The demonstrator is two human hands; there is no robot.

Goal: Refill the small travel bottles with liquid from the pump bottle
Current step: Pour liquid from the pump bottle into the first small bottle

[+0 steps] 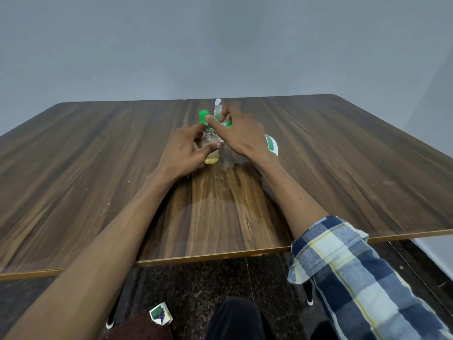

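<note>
While our left hand (182, 149) grips the small bottle (210, 149) standing near the table's (98, 168) far edge, midway along it, our right hand (241, 134) pinches the green cap (203, 117) above its neck. Behind stands the pump bottle (217, 106).

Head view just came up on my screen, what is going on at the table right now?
A person sits at a wooden table. The left hand holds a small clear travel bottle upright; its threaded neck is bare and a little yellowish liquid sits at the bottom. The right hand holds the green cap just above that neck. A white pump bottle stands behind the hands, mostly hidden. Whether the cap is coming off or going on is unclear.
</note>
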